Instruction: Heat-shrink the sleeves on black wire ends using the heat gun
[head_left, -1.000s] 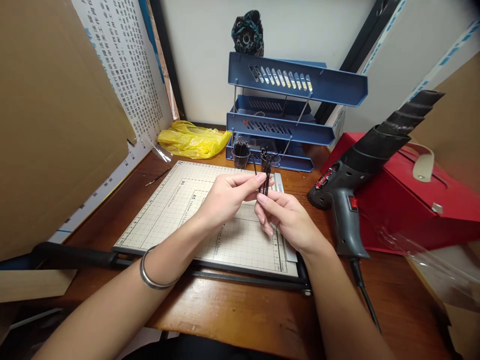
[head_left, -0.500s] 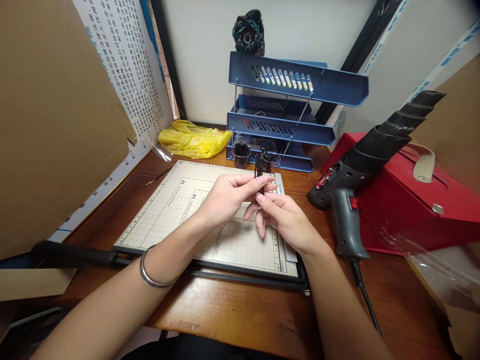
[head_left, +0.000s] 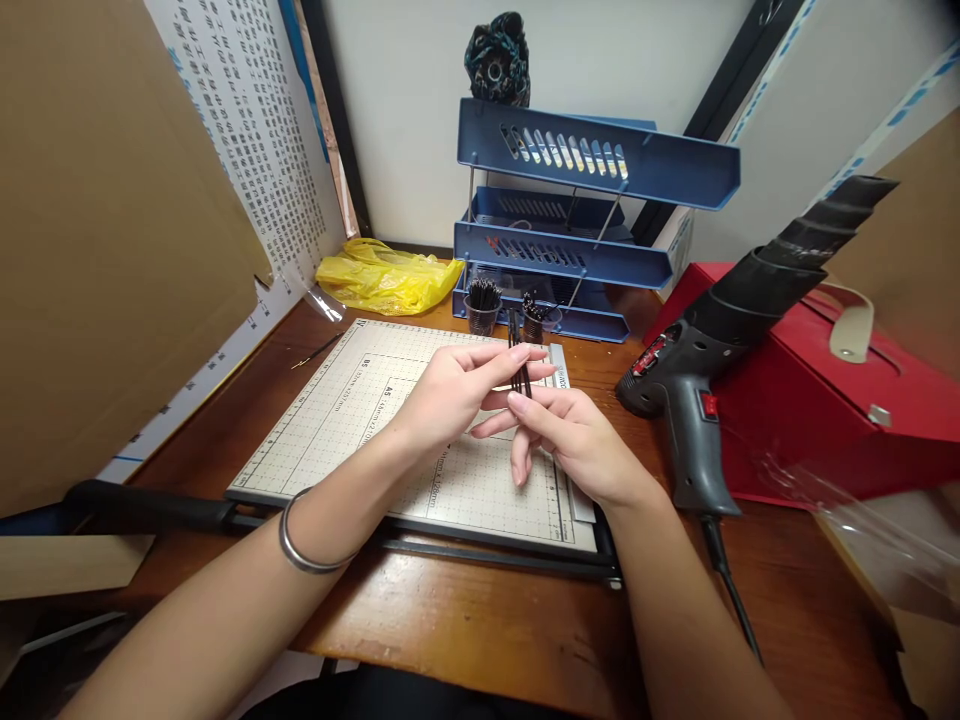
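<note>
A small bunch of thin black sticks [head_left: 521, 378], perhaps wires or tubes, stands nearly upright between my hands above the paper trimmer [head_left: 337, 440]. My left hand [head_left: 457, 390] pinches the bunch between thumb and fingers. Lower down, the thumb and forefinger of my right hand [head_left: 570, 430] close on the bottom end of the same bunch, its other fingers loosely spread. Just behind stand a clear cup [head_left: 482, 318] full of black thin pieces and a second clear cup [head_left: 541, 325] with more of them.
Blue tiered trays [head_left: 562, 255] stand at the back beside a yellow plastic bag [head_left: 390, 280]. On the right, a heat gun [head_left: 690, 400] rests against a red box [head_left: 810, 420]. The trimmer's black handle [head_left: 150, 505] reaches left. A thin black piece [head_left: 319, 350] lies on the table.
My right hand's fingers have spread and shifted slightly under the bunch. More of the black pieces shows between the two hands, and the bunch tilts a little more.
</note>
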